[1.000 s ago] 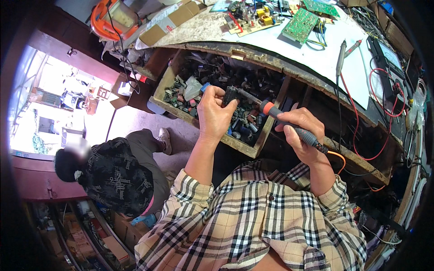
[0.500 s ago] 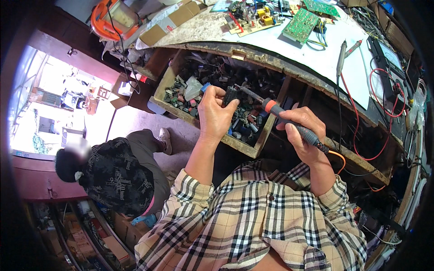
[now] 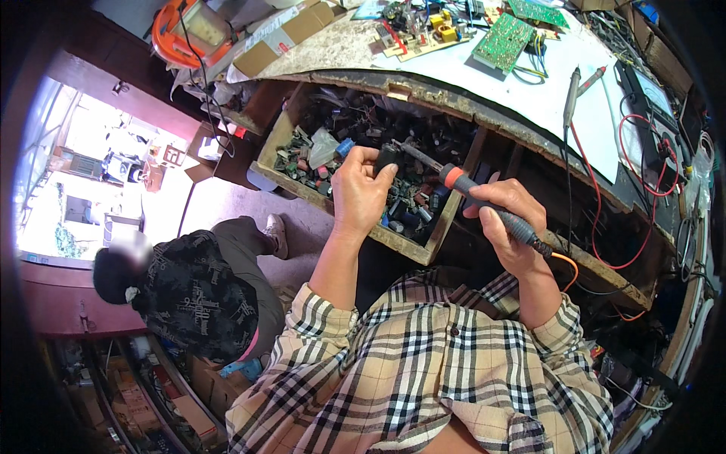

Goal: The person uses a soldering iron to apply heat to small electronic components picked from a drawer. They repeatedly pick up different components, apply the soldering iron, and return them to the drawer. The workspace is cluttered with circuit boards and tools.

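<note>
Between the thumb and fingers of my left hand (image 3: 358,191) is a small black cylinder, which looks like a capacitor (image 3: 389,157). My right hand (image 3: 508,219) is wrapped round the grey and orange handle of a soldering iron (image 3: 484,195), whose orange cord trails off to the right. The iron's metal tip points left and meets the upper end of the capacitor, though exact contact is too small to tell. Both hands are over an open wooden drawer (image 3: 393,242) filled with loose electronic parts, among them a blue cylinder (image 3: 345,147) beside my left fingers.
Above the drawer runs a worn workbench (image 3: 333,57) with a green circuit board (image 3: 503,44) on white paper. Test probes (image 3: 572,94) and a meter (image 3: 652,98) lie at the right. A person in dark clothes (image 3: 198,295) bends down at the left.
My left fingers have turned the capacitor slightly, and its dark side shows more plainly. The soldering iron has hardly moved.
</note>
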